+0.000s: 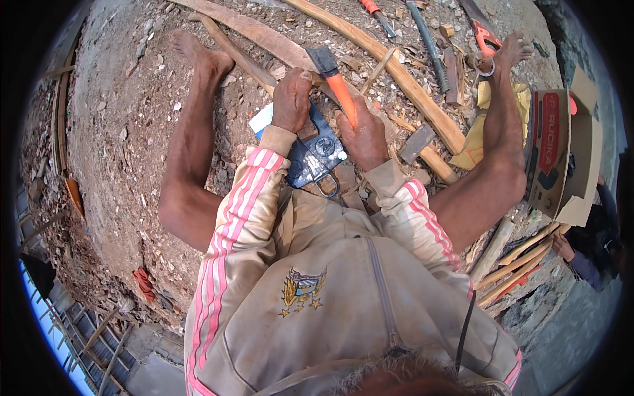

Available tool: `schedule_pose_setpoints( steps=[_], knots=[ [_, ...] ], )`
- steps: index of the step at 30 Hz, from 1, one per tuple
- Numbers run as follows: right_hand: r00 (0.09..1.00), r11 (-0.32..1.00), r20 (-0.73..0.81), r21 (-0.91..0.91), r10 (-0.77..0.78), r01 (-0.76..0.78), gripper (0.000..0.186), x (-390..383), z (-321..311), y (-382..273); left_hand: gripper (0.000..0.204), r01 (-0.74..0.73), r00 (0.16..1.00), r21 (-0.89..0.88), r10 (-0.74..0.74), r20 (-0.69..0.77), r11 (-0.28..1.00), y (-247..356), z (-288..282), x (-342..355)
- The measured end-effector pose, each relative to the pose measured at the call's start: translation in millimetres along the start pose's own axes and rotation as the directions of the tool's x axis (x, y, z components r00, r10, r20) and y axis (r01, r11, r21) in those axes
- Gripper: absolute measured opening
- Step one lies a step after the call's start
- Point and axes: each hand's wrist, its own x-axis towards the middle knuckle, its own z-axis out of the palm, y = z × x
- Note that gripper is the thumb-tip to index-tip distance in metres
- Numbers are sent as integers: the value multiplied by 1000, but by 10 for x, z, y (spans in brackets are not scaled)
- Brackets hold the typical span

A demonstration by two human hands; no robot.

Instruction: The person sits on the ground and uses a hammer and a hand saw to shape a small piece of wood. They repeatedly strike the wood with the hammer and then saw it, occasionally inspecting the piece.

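My right hand is wrapped round the orange handle of a hatchet, whose dark head is raised beside my left hand. My left hand is closed on a piece of wood, partly hidden by the fingers. Beneath both hands lies a flat dark-blue plastic object with a handle at its near end. A long rough plank reaches from the upper left to behind my left hand.
Timber lengths, a sledgehammer, a metal bar, an orange-handled saw and yellow paper lie around my bare legs. At right, a cardboard box stands near another person's hand and stacked sticks.
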Motion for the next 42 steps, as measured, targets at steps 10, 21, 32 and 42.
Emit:
schedule_pose_setpoints(
  steps=[10,21,32,42],
  knots=[
    [985,960,-149,252,-85,121,25,20,-241,-411,47,24,999,-11,-24,25,1000,75,-96,-27],
    [995,975,55,198,89,-98,31,135,-123,-60,49,37,999,-106,-37,-3,994,-48,-28,6],
    [1000,1000,-18,19,18,-17,39,138,216,355,50,31,1000,-128,-31,8,991,-126,-6,40],
    [989,969,-139,234,-46,78,26,165,-331,-342,50,65,998,-146,-62,24,987,-47,-41,-13]
  ],
)
